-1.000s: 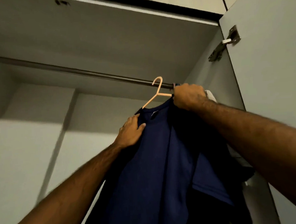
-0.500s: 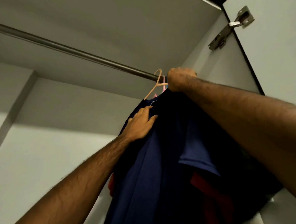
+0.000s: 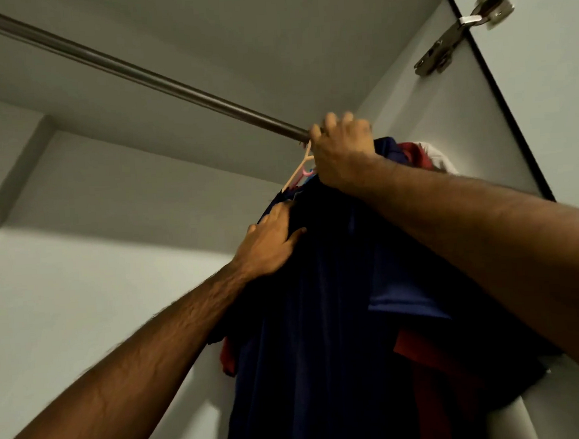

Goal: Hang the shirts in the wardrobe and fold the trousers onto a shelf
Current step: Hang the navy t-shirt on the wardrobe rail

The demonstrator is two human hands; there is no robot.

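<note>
Risen to the rail (image 3: 144, 77), right hand (image 3: 343, 155) is clenching the hanger (image 3: 298, 169); left hand (image 3: 269, 244), fingers flat, is pressing the navy shirt (image 3: 322, 336), which risks slipping off.

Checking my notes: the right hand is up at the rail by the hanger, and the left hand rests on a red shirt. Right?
Not quite. The head view shows the left hand resting on the navy shirt, not a red one. The right hand is at the rail by the hanger.

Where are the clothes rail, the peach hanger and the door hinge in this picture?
clothes rail (image 3: 157, 80), head view, on the middle of the bare metal bar.
peach hanger (image 3: 297, 172), head view, on its sloping arm below the right hand.
door hinge (image 3: 463, 27), head view, on its metal arm by the door.
</note>
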